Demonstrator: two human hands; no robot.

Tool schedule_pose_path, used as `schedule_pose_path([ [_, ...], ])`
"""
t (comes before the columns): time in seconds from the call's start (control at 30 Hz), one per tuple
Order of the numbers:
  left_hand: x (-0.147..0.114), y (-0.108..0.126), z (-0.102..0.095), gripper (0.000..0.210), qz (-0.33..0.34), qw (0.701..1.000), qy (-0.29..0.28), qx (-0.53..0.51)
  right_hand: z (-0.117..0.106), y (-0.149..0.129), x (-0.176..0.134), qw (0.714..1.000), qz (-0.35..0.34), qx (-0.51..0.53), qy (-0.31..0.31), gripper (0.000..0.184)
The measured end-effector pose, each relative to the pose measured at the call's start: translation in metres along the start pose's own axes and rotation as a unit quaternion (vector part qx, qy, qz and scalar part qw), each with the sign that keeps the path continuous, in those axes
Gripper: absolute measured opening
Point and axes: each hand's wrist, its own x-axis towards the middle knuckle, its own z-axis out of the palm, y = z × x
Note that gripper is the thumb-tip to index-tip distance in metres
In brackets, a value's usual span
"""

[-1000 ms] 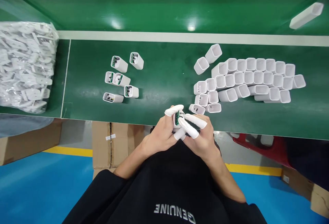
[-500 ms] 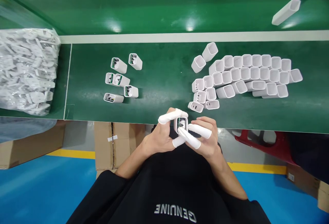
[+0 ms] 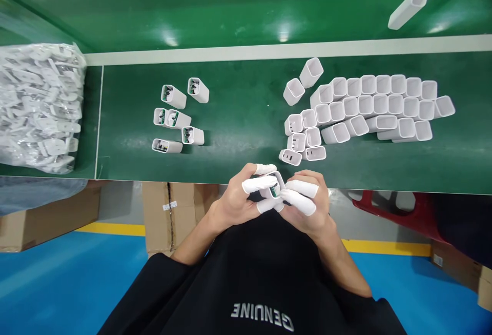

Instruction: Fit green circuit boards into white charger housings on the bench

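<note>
Just in front of the bench's near edge, my left hand (image 3: 238, 199) and my right hand (image 3: 313, 207) both grip one white plastic charger case (image 3: 282, 178). A green circuit board (image 3: 273, 190) shows inside its open end. White finger cots cover several fingertips. My left thumb and fingers close around the case from the left, one fingertip over the opening. The right fingers press at its right side. Past my right hand stand several open charger cases (image 3: 295, 142), some with slots in the bottom.
On the left of the green bench (image 3: 238, 109) lie several cases with boards inside (image 3: 175, 98). A clear bag of white parts (image 3: 40, 109) sits at far left. Rows of empty cases (image 3: 380, 104) fill the right. One lone case (image 3: 407, 9) lies beyond the white strip (image 3: 230, 54).
The held case has tilted, and a left fingertip now reaches over its opening. My right fingers have moved off the opening to its right side. The lone far case has shifted left.
</note>
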Motion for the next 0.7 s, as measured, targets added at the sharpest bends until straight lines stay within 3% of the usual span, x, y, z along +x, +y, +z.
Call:
schedule_pose_path([
  [0.13, 0.007, 0.003, -0.002, 0.053, 0.000, 1.000, -0.020, 0.017, -0.003, -0.001, 0.014, 0.998, -0.015, -0.051, -0.028, 0.031],
  [0.37, 0.008, -0.001, -0.013, 0.066, -0.054, 0.995, -0.046, -0.074, -0.003, -0.003, 0.021, 0.998, 0.042, 0.039, -0.030, 0.051],
  [0.5, 0.006, -0.004, -0.013, 0.069, -0.063, 0.995, -0.040, -0.066, 0.000, -0.002, 0.020, 0.995, 0.062, 0.065, -0.035, 0.049],
  [0.6, 0.003, -0.005, -0.015, 0.084, -0.111, 0.983, -0.060, -0.131, 0.002, -0.002, 0.016, 0.978, 0.139, 0.154, -0.034, 0.048],
  [0.7, -0.002, -0.010, -0.018, 0.094, -0.194, 0.950, -0.084, -0.230, 0.004, -0.002, 0.013, 0.935, 0.233, 0.267, -0.028, 0.051],
])
